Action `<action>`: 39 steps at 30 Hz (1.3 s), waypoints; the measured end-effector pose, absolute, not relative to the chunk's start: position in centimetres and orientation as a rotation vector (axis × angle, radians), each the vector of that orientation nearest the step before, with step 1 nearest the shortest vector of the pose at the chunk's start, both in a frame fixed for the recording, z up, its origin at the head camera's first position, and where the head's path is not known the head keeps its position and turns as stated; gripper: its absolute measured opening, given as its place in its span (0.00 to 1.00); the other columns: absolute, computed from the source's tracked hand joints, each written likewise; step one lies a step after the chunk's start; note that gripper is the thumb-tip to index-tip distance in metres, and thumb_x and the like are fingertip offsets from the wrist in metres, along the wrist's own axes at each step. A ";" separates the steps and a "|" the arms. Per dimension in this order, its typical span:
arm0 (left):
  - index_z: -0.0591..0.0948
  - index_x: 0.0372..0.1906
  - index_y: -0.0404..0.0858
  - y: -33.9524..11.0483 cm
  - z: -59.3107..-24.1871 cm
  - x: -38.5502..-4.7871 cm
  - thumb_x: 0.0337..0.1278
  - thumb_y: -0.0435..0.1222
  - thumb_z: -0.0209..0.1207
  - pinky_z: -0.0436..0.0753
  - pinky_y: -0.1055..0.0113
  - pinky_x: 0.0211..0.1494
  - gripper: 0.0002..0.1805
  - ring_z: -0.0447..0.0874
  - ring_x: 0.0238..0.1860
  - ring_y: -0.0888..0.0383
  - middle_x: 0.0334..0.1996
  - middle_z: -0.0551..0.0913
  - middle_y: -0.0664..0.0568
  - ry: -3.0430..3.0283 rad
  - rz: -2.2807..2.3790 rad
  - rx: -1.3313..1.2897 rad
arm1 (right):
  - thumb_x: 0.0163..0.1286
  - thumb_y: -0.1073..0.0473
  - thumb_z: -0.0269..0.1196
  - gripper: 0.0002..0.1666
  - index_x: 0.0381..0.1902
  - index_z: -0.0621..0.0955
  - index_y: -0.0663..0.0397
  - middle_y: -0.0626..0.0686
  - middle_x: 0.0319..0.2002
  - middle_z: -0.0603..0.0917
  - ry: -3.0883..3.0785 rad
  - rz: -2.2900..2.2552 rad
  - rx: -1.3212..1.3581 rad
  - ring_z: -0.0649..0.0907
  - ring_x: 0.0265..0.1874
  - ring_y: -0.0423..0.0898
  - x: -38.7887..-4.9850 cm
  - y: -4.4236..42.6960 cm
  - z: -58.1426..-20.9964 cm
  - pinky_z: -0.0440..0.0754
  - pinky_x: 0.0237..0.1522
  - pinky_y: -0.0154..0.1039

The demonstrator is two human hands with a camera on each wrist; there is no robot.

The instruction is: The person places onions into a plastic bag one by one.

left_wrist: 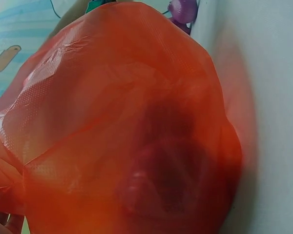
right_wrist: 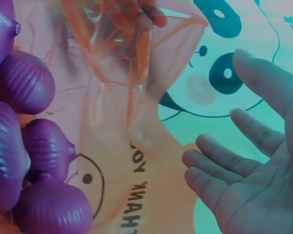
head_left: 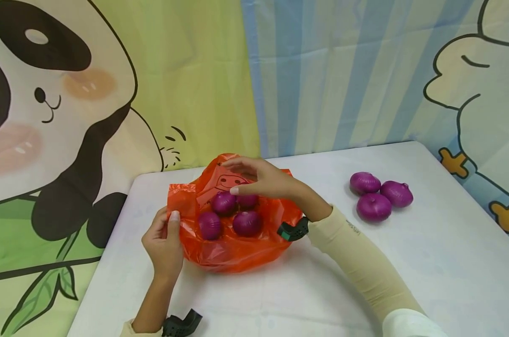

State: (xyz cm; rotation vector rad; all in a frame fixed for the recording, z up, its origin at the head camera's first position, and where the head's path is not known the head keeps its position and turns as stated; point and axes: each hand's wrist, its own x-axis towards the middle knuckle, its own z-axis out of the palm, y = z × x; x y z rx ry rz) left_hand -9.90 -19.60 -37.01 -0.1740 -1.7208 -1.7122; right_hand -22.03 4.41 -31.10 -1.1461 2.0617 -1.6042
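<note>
At the left, behind the white tabletop, hangs a curtain printed with a panda. Near the tabletop's left edge, the left hand pinches the rim of an orange plastic bag, thumb on the near side. That grip probably holds the mouth wide and steadies thin film that would otherwise sag.

The bag sits left of the middle, towards the far edge, its mouth tipped up to the head camera. Inside, purple onions nestle together, at least five by the right wrist view; their weight likely pins the base and spreads the sides.

The right hand hangs over the mouth, well apart from the left one, holding nothing: its thumb stands away from the fingers and, in the right wrist view, clears the onions. Coming in from above, it probably avoids pushing the rim inward.

Farther right, near the tabletop's far right corner, three loose onions huddle against one another, well apart from the bag. Lying so close, they probably check each other from rolling.
</note>
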 end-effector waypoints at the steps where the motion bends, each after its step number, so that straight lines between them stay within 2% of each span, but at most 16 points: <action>1: 0.81 0.43 0.19 -19.6 -37.0 -9.9 0.67 0.27 0.54 0.82 0.68 0.50 0.11 0.82 0.48 0.51 0.47 0.82 0.42 -1.729 -1.706 -0.168 | 0.64 0.58 0.68 0.35 0.67 0.70 0.51 0.46 0.63 0.74 2.064 -1.608 -1.143 0.72 0.63 0.41 -22.0 4.6 -31.0 0.65 0.68 0.46; 7: 0.82 0.42 0.21 -19.7 -37.0 -9.9 0.67 0.27 0.54 0.82 0.68 0.50 0.10 0.82 0.47 0.51 0.47 0.82 0.42 -1.738 -1.695 -0.158 | 0.63 0.57 0.69 0.36 0.68 0.70 0.51 0.47 0.63 0.74 2.115 -1.615 -1.099 0.72 0.63 0.42 -21.8 6.0 -30.6 0.66 0.67 0.39; 14: 0.83 0.42 0.24 -19.6 -37.0 -10.0 0.66 0.26 0.54 0.82 0.69 0.50 0.09 0.82 0.47 0.51 0.47 0.83 0.42 -1.698 -1.725 -0.182 | 0.65 0.66 0.66 0.35 0.67 0.68 0.64 0.62 0.65 0.71 2.062 -1.730 -1.138 0.69 0.66 0.56 -21.7 7.2 -29.9 0.65 0.68 0.50; 20: 0.83 0.41 0.23 -19.5 -37.1 -10.0 0.66 0.26 0.54 0.82 0.68 0.50 0.10 0.82 0.47 0.50 0.47 0.82 0.42 -1.699 -1.734 -0.188 | 0.64 0.65 0.67 0.34 0.67 0.69 0.61 0.57 0.64 0.72 2.129 -1.733 -1.096 0.69 0.66 0.49 -21.5 8.5 -29.8 0.65 0.68 0.41; 24: 0.82 0.39 0.22 -19.5 -37.1 -10.1 0.66 0.26 0.54 0.82 0.69 0.50 0.09 0.83 0.45 0.51 0.47 0.82 0.42 -1.685 -1.741 -0.222 | 0.64 0.64 0.67 0.35 0.68 0.69 0.60 0.54 0.65 0.72 2.160 -1.737 -1.048 0.69 0.66 0.46 -21.7 9.9 -30.5 0.64 0.68 0.39; 34: 0.81 0.38 0.20 -19.6 -37.4 -10.2 0.66 0.26 0.54 0.82 0.68 0.50 0.09 0.82 0.46 0.50 0.47 0.82 0.41 -1.688 -1.750 -0.214 | 0.66 0.67 0.65 0.34 0.68 0.68 0.62 0.57 0.65 0.72 2.222 -1.833 -0.904 0.69 0.66 0.50 -21.4 14.9 -32.4 0.64 0.68 0.42; 39: 0.81 0.39 0.20 -19.7 -37.5 -10.2 0.66 0.26 0.54 0.82 0.69 0.51 0.10 0.82 0.46 0.50 0.47 0.82 0.41 -1.688 -1.751 -0.215 | 0.66 0.64 0.65 0.34 0.68 0.68 0.59 0.56 0.65 0.72 2.300 -1.843 -0.784 0.69 0.66 0.51 -21.1 17.1 -33.5 0.66 0.67 0.41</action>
